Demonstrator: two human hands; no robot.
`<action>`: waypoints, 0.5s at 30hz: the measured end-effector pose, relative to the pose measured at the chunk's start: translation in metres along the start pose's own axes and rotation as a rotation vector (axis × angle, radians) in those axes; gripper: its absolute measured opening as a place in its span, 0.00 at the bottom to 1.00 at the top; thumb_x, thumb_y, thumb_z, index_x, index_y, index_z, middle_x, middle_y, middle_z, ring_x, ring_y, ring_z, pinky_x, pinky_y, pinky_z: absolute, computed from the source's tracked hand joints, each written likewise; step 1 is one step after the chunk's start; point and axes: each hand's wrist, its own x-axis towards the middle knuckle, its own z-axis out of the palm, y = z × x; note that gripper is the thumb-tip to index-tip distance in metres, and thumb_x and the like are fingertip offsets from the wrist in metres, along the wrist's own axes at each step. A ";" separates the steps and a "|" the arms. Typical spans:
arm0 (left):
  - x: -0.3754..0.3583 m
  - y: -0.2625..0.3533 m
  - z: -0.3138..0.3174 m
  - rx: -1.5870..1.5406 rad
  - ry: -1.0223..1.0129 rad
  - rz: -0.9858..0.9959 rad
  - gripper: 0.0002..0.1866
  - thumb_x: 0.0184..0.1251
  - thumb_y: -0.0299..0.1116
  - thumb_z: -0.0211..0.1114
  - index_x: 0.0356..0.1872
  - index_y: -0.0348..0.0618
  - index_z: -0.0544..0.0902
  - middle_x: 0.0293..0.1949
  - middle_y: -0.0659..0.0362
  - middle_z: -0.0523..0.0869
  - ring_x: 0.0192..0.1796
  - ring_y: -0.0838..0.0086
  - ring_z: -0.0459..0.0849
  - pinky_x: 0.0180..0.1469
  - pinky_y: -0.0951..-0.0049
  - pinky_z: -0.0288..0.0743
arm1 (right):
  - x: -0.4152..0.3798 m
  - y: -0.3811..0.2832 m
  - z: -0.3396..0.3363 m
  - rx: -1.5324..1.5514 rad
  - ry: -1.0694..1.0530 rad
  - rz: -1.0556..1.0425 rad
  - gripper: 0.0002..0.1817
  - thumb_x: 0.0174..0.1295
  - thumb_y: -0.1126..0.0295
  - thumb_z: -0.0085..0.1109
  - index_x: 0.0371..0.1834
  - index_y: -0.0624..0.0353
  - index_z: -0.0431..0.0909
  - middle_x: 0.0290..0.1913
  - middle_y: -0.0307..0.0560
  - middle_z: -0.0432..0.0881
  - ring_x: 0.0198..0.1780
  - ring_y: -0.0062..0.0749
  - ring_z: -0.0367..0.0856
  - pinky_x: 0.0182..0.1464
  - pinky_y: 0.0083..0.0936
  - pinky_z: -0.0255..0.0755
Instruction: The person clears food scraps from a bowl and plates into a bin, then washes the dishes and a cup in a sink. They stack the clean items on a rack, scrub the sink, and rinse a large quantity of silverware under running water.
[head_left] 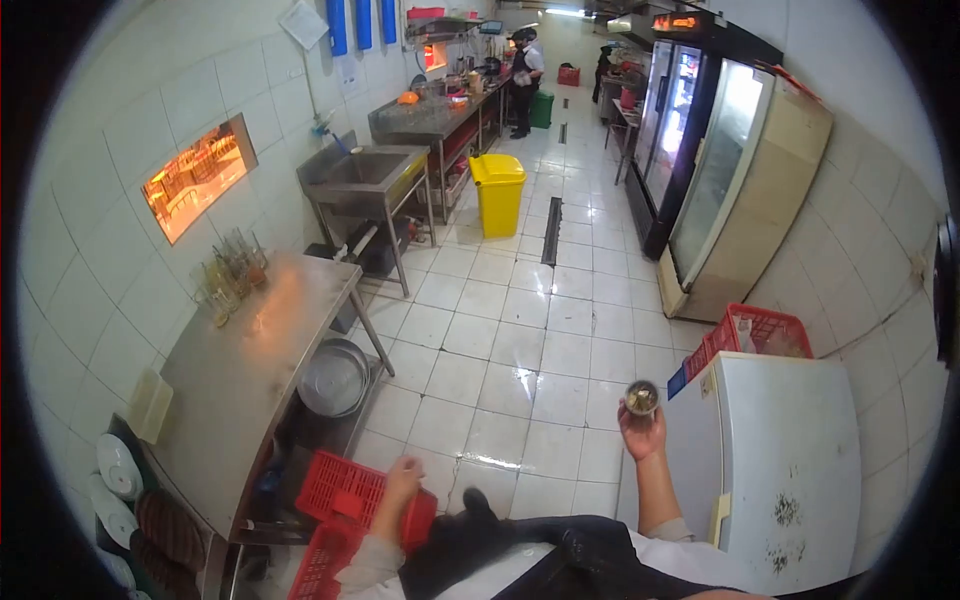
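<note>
My right hand [643,432] is raised beside the white chest unit and holds a small round metal cup [641,398], its open top showing something inside that is too small to make out. Lower down on the left, my left hand [404,478] hangs over the red plastic crates [345,484], its fingers curled; whether anything is between them is too small to tell.
A steel table [215,400] with glasses [235,265] stands left, a sink [365,170] beyond it. A yellow bin [498,195] stands on the tiled floor. Fridges [745,190] and a white chest unit [790,450] line the right. People [524,80] stand far back.
</note>
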 end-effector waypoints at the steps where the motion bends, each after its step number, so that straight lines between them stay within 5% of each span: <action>1: 0.008 0.003 -0.007 -0.004 0.000 -0.016 0.15 0.66 0.37 0.60 0.48 0.38 0.75 0.41 0.53 0.82 0.37 0.71 0.83 0.33 0.72 0.76 | 0.022 -0.006 0.014 -0.007 0.014 0.006 0.27 0.66 0.52 0.46 0.57 0.64 0.72 0.54 0.67 0.73 0.53 0.53 0.74 0.49 0.38 0.79; 8: 0.094 0.047 -0.019 -0.237 0.097 -0.107 0.13 0.65 0.36 0.58 0.45 0.37 0.76 0.39 0.56 0.81 0.37 0.74 0.82 0.32 0.76 0.74 | 0.100 -0.006 0.070 -0.026 -0.037 -0.119 0.24 0.64 0.55 0.51 0.53 0.65 0.75 0.52 0.65 0.76 0.51 0.53 0.75 0.49 0.35 0.78; 12: 0.170 0.119 0.004 -0.139 -0.037 -0.008 0.15 0.65 0.37 0.59 0.48 0.39 0.77 0.39 0.55 0.83 0.40 0.72 0.82 0.40 0.73 0.75 | 0.136 -0.010 0.060 -0.035 0.042 -0.202 0.23 0.63 0.57 0.54 0.53 0.64 0.75 0.51 0.63 0.77 0.52 0.55 0.75 0.49 0.36 0.78; 15: 0.236 0.161 0.018 0.049 -0.056 0.241 0.16 0.64 0.38 0.61 0.46 0.38 0.78 0.42 0.54 0.83 0.41 0.70 0.83 0.46 0.71 0.75 | 0.143 0.007 0.072 -0.028 0.047 -0.208 0.24 0.63 0.56 0.53 0.53 0.65 0.75 0.52 0.64 0.76 0.52 0.55 0.75 0.50 0.37 0.78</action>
